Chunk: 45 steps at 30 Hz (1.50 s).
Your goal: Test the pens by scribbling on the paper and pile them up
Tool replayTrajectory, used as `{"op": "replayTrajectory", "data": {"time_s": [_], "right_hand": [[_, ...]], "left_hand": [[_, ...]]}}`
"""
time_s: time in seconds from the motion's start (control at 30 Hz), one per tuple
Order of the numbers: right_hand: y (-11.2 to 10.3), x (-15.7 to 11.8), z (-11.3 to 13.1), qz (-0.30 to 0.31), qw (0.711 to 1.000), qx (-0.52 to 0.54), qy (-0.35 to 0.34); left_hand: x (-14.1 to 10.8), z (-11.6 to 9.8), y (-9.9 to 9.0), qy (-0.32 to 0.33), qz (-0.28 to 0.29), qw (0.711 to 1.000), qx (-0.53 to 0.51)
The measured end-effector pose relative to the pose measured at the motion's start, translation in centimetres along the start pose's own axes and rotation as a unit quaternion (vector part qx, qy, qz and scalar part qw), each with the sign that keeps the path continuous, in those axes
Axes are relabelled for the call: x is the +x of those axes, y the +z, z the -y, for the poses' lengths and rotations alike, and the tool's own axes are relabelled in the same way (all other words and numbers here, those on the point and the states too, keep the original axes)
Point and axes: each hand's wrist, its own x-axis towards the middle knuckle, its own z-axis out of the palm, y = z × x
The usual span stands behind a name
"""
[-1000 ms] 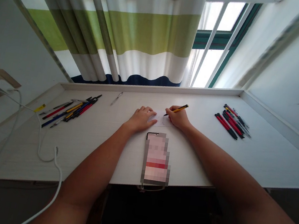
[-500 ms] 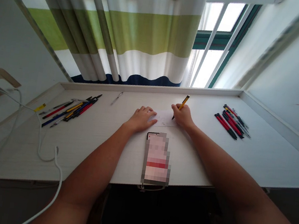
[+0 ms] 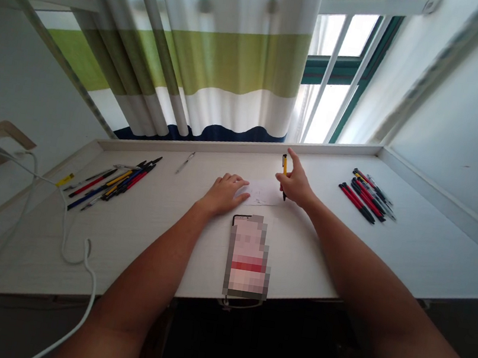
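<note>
A small sheet of white paper [image 3: 264, 193] with faint marks lies on the white desk [image 3: 299, 260]. My left hand [image 3: 225, 193] rests flat at the paper's left edge, fingers apart, holding nothing. At the right edge of the sheet, my right hand [image 3: 296, 183] holds a yellow and black pen [image 3: 285, 165] between thumb and fingers, its index finger stretched out away from the pen. The pen stands nearly upright with its dark tip low. Just below the paper lies a phone [image 3: 247, 258] with a blurred screen.
Several pens [image 3: 117, 182] lie in a pile at the left, and several red and black pens [image 3: 366, 198] at the right. A single clear pen [image 3: 186, 162] lies near the back rim. White cables [image 3: 89, 264] cross the left side. Curtains [image 3: 239, 59] hang behind the desk.
My right index finger has lifted off the pen and now points outward. The pen has tipped from leaning right to leaning slightly left. My left hand stays beside the paper.
</note>
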Motion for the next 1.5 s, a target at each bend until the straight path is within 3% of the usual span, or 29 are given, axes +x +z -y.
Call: {"op": "replayTrajectory", "data": {"time_s": [0.43,0.57,0.67,0.73,0.83,0.93,1.03,1.17,1.33,1.5], "right_hand": [[0.2,-1.0,0.6,0.089,0.994,-0.053,-0.019],[0.3,-1.7,1.3,0.142,0.984,-0.104,-0.038],[0.4,-2.6,2.4,0.207,0.952,-0.212,-0.073],[0.3,-3.3,3.2,0.207,0.928,-0.291,-0.102],[-0.6,-4.3,4.0,0.168,0.902,-0.376,-0.126],[-3.3,-5.6,3.9,0.124,0.899,-0.406,-0.112],[-7.2,-7.5,2.9,0.091,0.9,-0.423,-0.061],[-11.7,-10.2,0.6,0.049,0.886,-0.461,0.03],[-13.2,-10.5,-2.1,0.006,0.845,-0.525,0.098],[-14.0,-8.3,-2.9,-0.021,0.819,-0.56,0.12]], "left_hand": [[0.1,0.3,0.3,0.031,-0.046,0.998,-0.006],[0.2,-0.1,0.0,0.066,-0.146,0.986,-0.047],[0.5,-0.8,-0.5,0.097,-0.222,0.961,-0.137],[1.0,-1.3,-0.7,0.112,-0.231,0.947,-0.194],[2.4,-2.2,-0.6,0.127,-0.2,0.943,-0.234],[4.8,-4.1,-0.1,0.125,-0.111,0.95,-0.265],[7.9,-7.3,1.1,0.132,-0.028,0.955,-0.264],[12.4,-12.5,3.3,0.201,0.044,0.961,-0.186],[17.0,-17.1,5.6,0.284,0.062,0.956,-0.036],[18.9,-19.1,5.7,0.227,0.048,0.973,0.011]]}}
